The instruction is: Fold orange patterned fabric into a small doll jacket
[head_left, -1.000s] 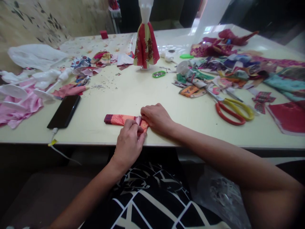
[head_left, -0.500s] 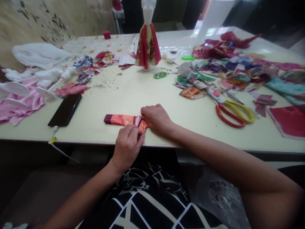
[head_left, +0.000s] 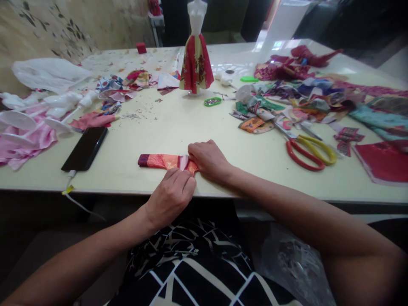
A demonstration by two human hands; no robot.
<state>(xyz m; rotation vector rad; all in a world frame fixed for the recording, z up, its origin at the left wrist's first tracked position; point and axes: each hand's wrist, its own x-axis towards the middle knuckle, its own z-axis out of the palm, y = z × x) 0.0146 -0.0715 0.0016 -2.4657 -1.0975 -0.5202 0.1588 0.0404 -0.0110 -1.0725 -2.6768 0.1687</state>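
Cream tabletop (head_left: pixel 153 136) — remotely, I see left hand (head_left: pixel 174 192) pinching patterned orange fabric strip (head_left: pixel 159 161) at nine o'clock, right hand (head_left: pixel 208 159) curled over its end, grip hidden — likely folding, next needing steady pressure.

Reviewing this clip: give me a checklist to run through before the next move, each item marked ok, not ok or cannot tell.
1. Left hand at the cloth strip: ok, at its near edge.
2. Right hand at the strip: ok, over its right end.
3. Strip pinched firmly: cannot tell, the hands hide the contact.
4. Scissors apart from both hands: ok, lying to the right.
5. Scissors apart from the fabric scraps: not ok, the blades lie up against the pile.
6. Phone apart from the strip: ok, lying to its left.
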